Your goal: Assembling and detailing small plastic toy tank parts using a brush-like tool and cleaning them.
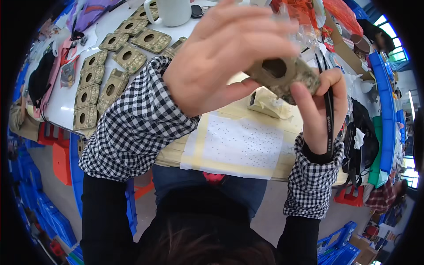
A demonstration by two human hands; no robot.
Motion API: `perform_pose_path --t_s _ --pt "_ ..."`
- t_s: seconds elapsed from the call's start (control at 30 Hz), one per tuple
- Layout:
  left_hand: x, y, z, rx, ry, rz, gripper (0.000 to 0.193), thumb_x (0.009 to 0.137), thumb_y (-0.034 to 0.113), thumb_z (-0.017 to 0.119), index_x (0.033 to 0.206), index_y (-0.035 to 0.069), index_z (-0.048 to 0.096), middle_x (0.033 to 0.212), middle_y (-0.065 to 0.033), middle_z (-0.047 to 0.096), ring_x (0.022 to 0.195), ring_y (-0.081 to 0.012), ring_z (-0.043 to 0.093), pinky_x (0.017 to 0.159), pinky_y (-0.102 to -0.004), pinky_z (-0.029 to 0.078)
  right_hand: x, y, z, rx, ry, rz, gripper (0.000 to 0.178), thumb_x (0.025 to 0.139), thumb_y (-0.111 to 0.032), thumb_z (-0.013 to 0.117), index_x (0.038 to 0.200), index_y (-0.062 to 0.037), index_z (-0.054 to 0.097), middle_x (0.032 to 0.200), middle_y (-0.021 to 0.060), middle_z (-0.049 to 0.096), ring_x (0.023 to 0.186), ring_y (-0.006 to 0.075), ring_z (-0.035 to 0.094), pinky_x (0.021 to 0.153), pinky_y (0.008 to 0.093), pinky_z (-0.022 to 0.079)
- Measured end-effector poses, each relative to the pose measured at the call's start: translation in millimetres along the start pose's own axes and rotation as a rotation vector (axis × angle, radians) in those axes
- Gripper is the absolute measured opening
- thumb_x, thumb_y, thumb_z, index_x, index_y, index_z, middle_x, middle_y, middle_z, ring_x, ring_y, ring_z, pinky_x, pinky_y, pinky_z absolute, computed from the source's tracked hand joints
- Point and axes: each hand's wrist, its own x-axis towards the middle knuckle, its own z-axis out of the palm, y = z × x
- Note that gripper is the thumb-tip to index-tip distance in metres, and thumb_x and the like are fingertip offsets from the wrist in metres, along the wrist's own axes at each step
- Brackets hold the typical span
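Because the left hand [216, 59] blurs, its grip is unclear; the right hand [319, 118] pinches a camouflaged casing [298, 73].

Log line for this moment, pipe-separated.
left hand: blurred at camouflage housing, grip unclear | right hand: holds housing, black tweezers | speckled white sheet: below hands | similar housings: left side

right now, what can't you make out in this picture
Left hand, head view: fingertips blurred.
Camouflage housing in the right hand, head view: its far side is partly hidden by the left hand's fingers.
Dark specks on the white sheet, head view: too small to identify.
White mug, head view: top cut off by the picture's upper edge.
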Motion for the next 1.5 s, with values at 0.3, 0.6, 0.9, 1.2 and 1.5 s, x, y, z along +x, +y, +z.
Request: perform_pose_path --t_s 0.3,0.6,0.9,1.2,1.5 --pt "3.0 36.2 -5.4 -1.434 0.05 -0.847 0.098 0.072 0.015 0.077 0.142 0.004 0.008 0.142 -0.0244 0.022 0.132 -0.0303 0.027 0.106 -0.0417 0.029 -2.6 -4.5 17.8 0.237 0.007 0.167 0.03 0.08 -0.001 0.067 0.081 -0.008 0.037 0.079 0.0014 0.057 0.073 0.0044 0.057 0.062 0.0164 0.045" --pt "-25.8 18.7 19.6 -1.408 0.014 -0.578 0.076 0.081 0.036 0.066 0.139 0.013 0.022 0.144 -0.0178 0.025 0.128 -0.0294 0.036 0.101 -0.0409 0.04 2.5 -12.7 17.8 0.253 -0.028 0.314 0.024 0.085 -0.007 0.063 0.08 -0.0068 0.039 0.082 0.0043 0.057 0.073 0.009 0.06 0.063 0.022 0.054" --pt "-27.7 19.5 11.0 -1.647 0.161 -1.135 0.041 0.096 0.026 0.04 0.128 0.0 0.038 0.133 -0.0162 0.043 0.12 -0.0244 0.047 0.103 -0.0427 0.039 2.5 6.6 -14.1 -0.577 0.085 -0.162 0.009 0.088 -0.01 0.057 0.084 -0.0014 0.06 0.076 0.0073 0.06 0.069 0.015 0.055 0.063 0.0255 0.044" --pt "-35.0 16.5 16.6 -1.682 0.268 -1.286 0.034 0.095 0.018 0.042 0.122 -0.001 0.041 0.12 -0.0152 0.053 0.114 -0.0273 0.051 0.1 -0.041 0.042 -9.2 14.1 -22.4 -0.915 -0.207 -0.359 0.023 0.066 -0.008 0.075 0.086 -0.0039 0.065 0.081 0.0089 0.063 0.084 0.0268 0.057 0.073 0.0339 0.047" --pt "-36.8 14.3 19.0 -1.755 0.189 -1.303 0.038 0.091 0.012 0.043 0.126 -0.001 0.036 0.121 -0.0175 0.05 0.115 -0.0273 0.051 0.097 -0.0392 0.045 -12.7 19.9 -21.9 -0.947 -0.22 -0.33 0.017 0.066 -0.008 0.074 0.078 -0.0039 0.063 0.082 0.0088 0.063 0.086 0.027 0.057 0.074 0.0347 0.047"
